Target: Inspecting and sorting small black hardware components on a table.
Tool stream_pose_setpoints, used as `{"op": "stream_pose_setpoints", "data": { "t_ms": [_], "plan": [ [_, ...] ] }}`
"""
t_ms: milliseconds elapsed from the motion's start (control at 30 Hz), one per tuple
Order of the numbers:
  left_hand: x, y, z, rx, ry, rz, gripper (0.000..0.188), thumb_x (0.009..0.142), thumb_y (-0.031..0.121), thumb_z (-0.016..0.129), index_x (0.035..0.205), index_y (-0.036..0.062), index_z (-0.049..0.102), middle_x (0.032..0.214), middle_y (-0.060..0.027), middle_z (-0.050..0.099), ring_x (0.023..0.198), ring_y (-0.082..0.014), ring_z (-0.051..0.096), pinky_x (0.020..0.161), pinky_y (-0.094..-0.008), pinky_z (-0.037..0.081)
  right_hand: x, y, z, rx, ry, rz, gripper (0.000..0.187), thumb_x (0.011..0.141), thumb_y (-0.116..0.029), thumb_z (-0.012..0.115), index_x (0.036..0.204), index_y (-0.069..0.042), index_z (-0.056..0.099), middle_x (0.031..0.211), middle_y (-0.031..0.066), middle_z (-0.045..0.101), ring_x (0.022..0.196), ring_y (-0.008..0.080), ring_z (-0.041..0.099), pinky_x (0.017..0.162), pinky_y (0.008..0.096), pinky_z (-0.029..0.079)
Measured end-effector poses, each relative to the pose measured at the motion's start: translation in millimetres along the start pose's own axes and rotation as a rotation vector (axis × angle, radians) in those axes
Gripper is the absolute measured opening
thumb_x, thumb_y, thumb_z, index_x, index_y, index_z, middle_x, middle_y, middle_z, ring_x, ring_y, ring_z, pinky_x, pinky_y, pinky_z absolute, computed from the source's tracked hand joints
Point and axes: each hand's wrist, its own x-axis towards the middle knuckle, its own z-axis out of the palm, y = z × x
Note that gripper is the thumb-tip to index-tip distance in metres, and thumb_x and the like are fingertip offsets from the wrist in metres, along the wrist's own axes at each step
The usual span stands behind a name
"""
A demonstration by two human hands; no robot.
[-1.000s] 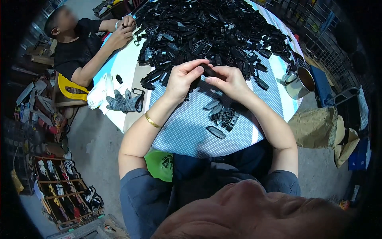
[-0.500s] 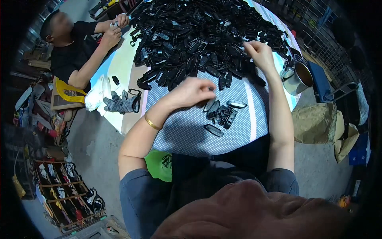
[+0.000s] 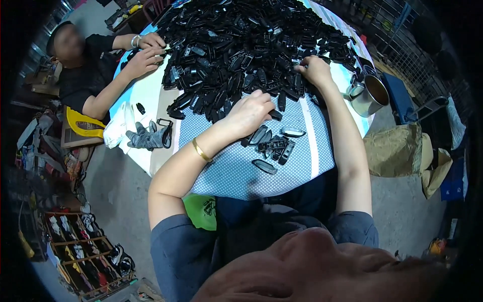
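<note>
A big heap of small black plastic casings, shaped like key fob shells, covers the far part of the table. My left hand is at the heap's near edge, fingers curled down over a black casing that shows at their tips. My right hand reaches to the heap's right side with its fingers pinched together; what they grip is hidden among the parts. Nearer to me, just right of my left hand, lies a small loose group of casings, with a single casing in front of it.
A metal mug lies tilted by the table's right edge. To the left are a grey glove and a white plastic bag. A co-worker's hands rest at the heap's far left. A green container sits below the table edge.
My left hand has turned down onto a casing beside the heap. My right hand has shifted slightly left and nearer. The co-worker's hands have lowered to the table.
</note>
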Motion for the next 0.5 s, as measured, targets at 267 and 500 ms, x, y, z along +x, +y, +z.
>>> {"op": "stream_pose_setpoints", "data": {
  "t_ms": [267,500],
  "plan": [
    [-3,4,-14,-0.739,0.075,-0.542,0.022,0.073,0.003,0.068,0.091,-0.0017,0.057,0.080,-0.0052,0.061,0.070,-0.0064,0.057,0.062,-0.0193,0.048,2,4,9,-0.283,0.216,0.097,0.032,0.072,-0.027,0.064,0.096,-0.007,0.058,0.088,0.0135,0.063,0.090,0.0311,0.059,0.084,0.0608,0.035],
    [-4,-11,-15,-1.532,0.289,-0.673,0.024,0.090,0.011,0.050,0.110,-0.0024,0.048,0.086,-0.0097,0.060,0.073,-0.0144,0.060,0.065,-0.0234,0.051,-20,-19,-11,0.513,0.541,-0.225,0.032,0.075,-0.015,0.063,0.105,-0.004,0.060,0.092,0.0118,0.065,0.082,0.0211,0.063,0.080,0.0297,0.047]
  ]
}}
